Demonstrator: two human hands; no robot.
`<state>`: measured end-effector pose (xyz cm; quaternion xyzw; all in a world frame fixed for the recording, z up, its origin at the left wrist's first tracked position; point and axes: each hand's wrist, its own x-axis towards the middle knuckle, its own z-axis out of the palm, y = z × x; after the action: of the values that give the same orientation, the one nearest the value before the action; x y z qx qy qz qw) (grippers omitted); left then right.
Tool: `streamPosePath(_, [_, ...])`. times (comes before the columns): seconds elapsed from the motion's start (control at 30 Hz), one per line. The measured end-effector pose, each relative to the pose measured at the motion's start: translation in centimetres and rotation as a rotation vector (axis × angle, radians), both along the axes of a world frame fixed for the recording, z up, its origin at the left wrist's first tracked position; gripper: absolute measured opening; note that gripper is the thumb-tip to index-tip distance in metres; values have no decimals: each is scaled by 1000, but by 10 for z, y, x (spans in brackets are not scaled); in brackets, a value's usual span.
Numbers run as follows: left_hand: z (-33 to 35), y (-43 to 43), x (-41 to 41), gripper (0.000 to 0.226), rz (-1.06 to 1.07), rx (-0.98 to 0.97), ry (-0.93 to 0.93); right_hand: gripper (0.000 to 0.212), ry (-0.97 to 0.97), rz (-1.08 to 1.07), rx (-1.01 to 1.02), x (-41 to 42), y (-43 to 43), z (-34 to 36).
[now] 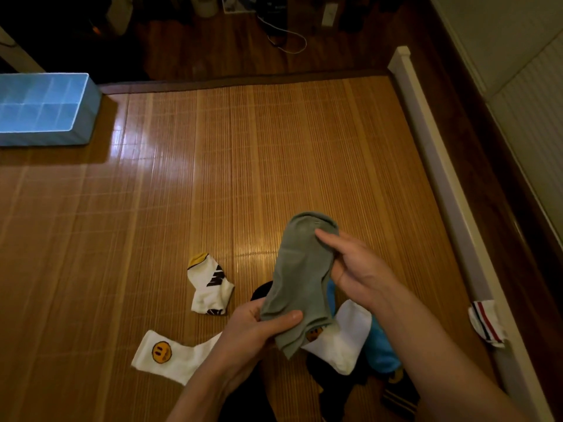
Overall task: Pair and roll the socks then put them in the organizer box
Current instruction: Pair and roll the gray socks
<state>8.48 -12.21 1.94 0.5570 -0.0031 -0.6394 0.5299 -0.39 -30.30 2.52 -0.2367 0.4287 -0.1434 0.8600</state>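
While my left hand (259, 327) pinches the cuff end of the grey socks (300, 269), thumb on top and fingers curled beneath, my right hand (359, 269) holds the toe half along its right edge, thumb laid across the cloth. The grey cloth hangs in the air between both hands, and at the cuff end I see what looks like two layers, so I judge the pairing of this colour done and the rolling about to start. Next I would have to square the two edges, then turn one end over tightly and keep the roll firm enough not to spring open.

Under my hands lies the unsorted heap: a white sock (344, 339) with an orange face peeking from beneath the grey, a blue sock (380, 348) and some black socks (335, 379). Its likely mate, the smiley sock (170, 354), lies apart to the left on the mat (182, 193); the face is a picture only, no words. Just beyond it the yellow-toed sock (210, 287) carries black lettering, folded and too broken up to read. A striped sock (486, 322) hangs over the rail at the right.

Far off at the left corner stands the organizer box (42, 137), its compartments showing no socks yet.
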Motion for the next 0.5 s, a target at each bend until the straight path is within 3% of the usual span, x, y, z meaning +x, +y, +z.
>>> streamPosePath(0.1, [-2,0,-3,43,62,2,62,21,31,20,-155,-4,-3,1])
streamPosePath(0.3, [1,-6,-5,30,140,-14,171,28,60,183,-524,-15,5,3])
streamPosePath(0.5, [-1,-12,-9,41,226,65,167,27,60,145,-633,-20,4,-1])
